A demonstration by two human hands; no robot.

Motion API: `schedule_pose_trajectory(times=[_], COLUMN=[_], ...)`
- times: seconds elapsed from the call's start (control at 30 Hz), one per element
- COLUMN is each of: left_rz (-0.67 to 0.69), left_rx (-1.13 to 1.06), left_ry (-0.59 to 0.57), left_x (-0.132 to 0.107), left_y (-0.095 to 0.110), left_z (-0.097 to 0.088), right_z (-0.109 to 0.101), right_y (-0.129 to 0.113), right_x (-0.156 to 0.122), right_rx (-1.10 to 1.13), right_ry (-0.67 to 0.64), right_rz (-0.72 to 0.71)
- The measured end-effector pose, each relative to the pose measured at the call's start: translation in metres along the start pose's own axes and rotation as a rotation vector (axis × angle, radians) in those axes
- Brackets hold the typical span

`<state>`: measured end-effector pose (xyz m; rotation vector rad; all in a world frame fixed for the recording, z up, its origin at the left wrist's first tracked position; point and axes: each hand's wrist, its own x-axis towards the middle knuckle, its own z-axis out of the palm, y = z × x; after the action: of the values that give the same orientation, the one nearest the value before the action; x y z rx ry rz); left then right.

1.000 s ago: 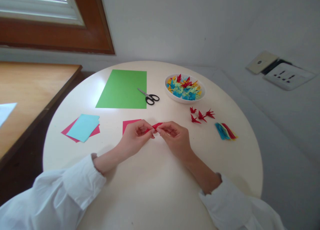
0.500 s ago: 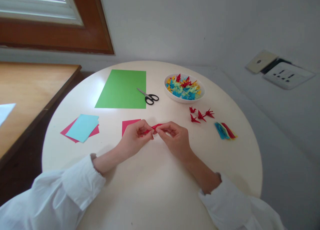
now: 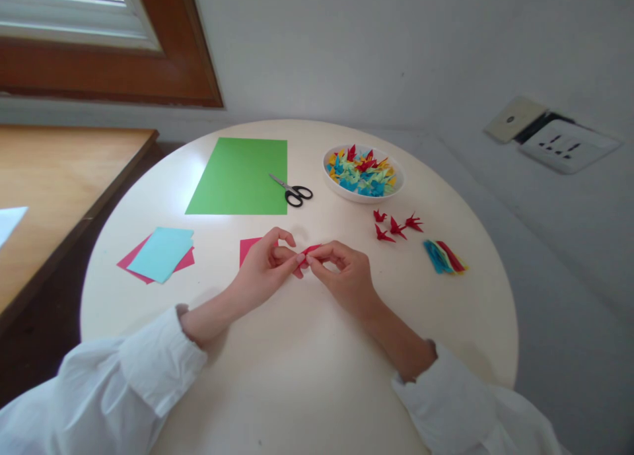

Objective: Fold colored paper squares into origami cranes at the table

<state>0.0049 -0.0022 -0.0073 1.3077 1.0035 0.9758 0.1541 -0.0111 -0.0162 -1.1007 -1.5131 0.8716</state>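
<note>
Left hand (image 3: 262, 265) and right hand (image 3: 349, 277) pinch one piece of folded red paper (image 3: 312, 249) between them; left index raised. Piece: small, narrow, slanted, mostly covered by the fingers; fold detail too small to tell. Outward: red paper (image 3: 247, 250) partly hidden by left hand, count unclear; scissors (image 3: 291, 189), one pair; green sheet (image 3: 235, 177), one; red paper birds (image 3: 397, 228), four; white dish (image 3: 356, 197), one, full of multicoloured birds (image 3: 365, 174).

An indoor room, home or office unclear, with window (image 3: 94, 22), wall socket (image 3: 569, 146), round table (image 3: 297, 369).
</note>
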Motion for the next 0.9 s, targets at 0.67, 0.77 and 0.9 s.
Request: schedule_pose_trajectory(times=[0.67,0.77,0.9], left_rz=[-0.21,-0.185,-0.137], left_rx=[-0.008,-0.003,0.027], left_ry=[-0.114,-0.1,-0.063], left_x=[0.004,0.005,0.006], left_y=[0.009,0.007,0.003], left_z=[-0.005,-0.005,-0.003], right_z=[-0.007,-0.005,-0.002], right_y=[-0.001,0.001,0.007], right_x=[0.004,0.005,0.007], right_rx=[0.095,0.174,0.302], right_ry=[-0.082,-0.084,-0.117], right_rz=[0.065,0.106,0.198])
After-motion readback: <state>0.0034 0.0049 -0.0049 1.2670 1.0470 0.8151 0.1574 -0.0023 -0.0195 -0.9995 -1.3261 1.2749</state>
